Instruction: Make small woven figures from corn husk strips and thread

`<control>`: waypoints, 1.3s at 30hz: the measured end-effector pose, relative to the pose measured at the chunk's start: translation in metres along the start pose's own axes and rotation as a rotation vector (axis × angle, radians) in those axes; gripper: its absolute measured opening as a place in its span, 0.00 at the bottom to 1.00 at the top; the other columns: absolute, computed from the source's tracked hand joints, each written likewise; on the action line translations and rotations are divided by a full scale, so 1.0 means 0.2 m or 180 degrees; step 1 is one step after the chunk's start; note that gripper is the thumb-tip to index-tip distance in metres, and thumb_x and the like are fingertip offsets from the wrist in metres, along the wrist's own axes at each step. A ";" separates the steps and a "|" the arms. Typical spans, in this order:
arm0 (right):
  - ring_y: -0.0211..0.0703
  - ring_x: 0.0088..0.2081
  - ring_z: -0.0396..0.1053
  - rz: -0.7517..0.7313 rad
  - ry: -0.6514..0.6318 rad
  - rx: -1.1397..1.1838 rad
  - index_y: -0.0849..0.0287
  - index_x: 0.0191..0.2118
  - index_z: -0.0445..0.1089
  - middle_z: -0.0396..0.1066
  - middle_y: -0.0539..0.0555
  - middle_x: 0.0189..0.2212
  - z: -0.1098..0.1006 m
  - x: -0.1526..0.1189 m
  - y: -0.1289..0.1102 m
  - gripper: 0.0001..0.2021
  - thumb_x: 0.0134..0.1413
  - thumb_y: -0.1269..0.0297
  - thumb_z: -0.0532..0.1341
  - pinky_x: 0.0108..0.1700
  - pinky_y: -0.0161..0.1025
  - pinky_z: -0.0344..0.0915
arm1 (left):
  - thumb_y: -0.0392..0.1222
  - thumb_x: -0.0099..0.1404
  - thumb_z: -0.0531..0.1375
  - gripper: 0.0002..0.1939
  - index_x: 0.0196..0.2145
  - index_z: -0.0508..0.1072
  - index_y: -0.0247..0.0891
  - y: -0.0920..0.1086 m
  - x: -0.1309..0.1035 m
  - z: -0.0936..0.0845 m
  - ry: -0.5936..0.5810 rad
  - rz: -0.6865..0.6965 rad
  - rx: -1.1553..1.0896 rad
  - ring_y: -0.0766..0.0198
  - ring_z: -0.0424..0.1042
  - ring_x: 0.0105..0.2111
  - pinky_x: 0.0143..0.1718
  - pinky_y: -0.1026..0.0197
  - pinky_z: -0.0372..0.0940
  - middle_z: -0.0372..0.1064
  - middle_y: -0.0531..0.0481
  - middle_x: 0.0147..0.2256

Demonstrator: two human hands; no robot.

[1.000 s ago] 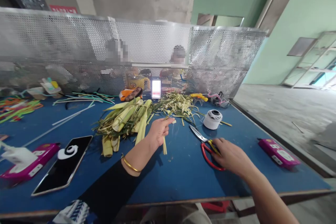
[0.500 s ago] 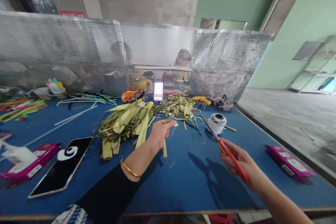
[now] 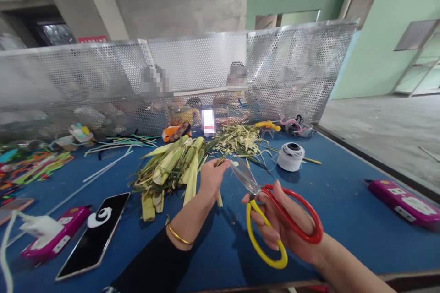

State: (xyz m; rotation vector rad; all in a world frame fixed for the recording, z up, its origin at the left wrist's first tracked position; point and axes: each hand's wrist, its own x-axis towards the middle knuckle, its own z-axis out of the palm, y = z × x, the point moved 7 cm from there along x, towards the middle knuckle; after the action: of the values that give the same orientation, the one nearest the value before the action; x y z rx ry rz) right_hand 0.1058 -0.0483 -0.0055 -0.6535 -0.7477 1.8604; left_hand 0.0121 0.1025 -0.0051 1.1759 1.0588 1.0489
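Note:
My left hand is closed in a pinch on thin pale-green plant strips, whose ends stick out below the palm. My right hand holds scissors with one red and one yellow handle loop. Their blades are spread and point at the left fingertips, close to a small pale piece and fine thread there. Whether the blades touch anything I cannot tell. Left of the hand lies a bundle of green husks or stalks.
Behind the hands is a heap of cut plant scraps. A white thread spool stands to the right. A phone and purple power packs lie on the blue table. A perforated metal screen closes the back.
The scissors have swung left towards my left hand, and their blades and handles have spread apart. My left hand still pinches the strips. The camera view has tilted and shifted slightly.

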 end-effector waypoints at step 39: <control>0.37 0.19 0.62 -0.0200 0.1585 -0.3927 0.58 0.37 0.68 0.64 0.48 0.21 -0.25 0.05 -0.22 0.20 0.52 0.44 0.58 0.21 0.34 0.55 | 0.39 0.44 0.70 0.16 0.21 0.65 0.36 -0.04 -0.02 0.04 -0.0269 -0.0713 -0.0730 0.78 0.39 0.13 0.15 0.69 0.34 0.42 0.66 0.13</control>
State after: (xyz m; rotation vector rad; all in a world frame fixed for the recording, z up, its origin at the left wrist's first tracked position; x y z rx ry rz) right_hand 0.1643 -0.0146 -0.0066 -1.7352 -1.5065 0.9171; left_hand 0.0189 0.0966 -0.0113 0.8874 0.9521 0.9098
